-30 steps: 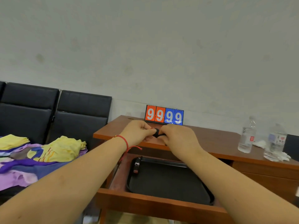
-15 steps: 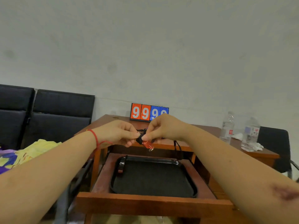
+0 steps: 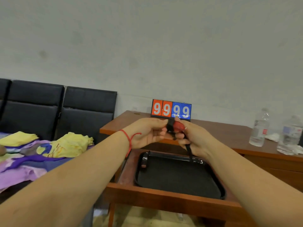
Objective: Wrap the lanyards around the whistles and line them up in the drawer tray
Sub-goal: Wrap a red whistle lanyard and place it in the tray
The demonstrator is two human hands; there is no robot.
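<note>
Whistle (image 3: 177, 126), red-bodied, is sitting in the air between both hands, above the far edge of the open drawer (image 3: 165, 196) and in front of the desk (image 3: 229, 133). In the single head view, the left hand (image 3: 148, 132) is pinching the black-wrapped end of it with thumb and fingers curled in, and the right hand (image 3: 192, 139) is gripping the red end while its lower fingers are closing round the lanyard (image 3: 188, 149). That black cord is trailing down from the right hand toward the black tray (image 3: 219, 187) lying in the drawer, so part of it is not yet wound on.

The step in hand looks like the winding itself: some turns are already sitting on the body, and the loose tail is waiting. The next move probably calls for the left hand to hold the whistle steady while the right feeds the tail round under light tension, since slack would likely let the coils slide off.

A small dark object (image 3: 144, 161), possibly another wrapped whistle though it is too small to be sure, is lying at the tray's far left corner. On the desk a scoreboard (image 3: 171, 109) is showing 9999, and two water bottles (image 3: 259, 128) are standing to the right. Black chairs (image 3: 65, 108) and folded cloths (image 3: 49, 145) are lying off to the left.
</note>
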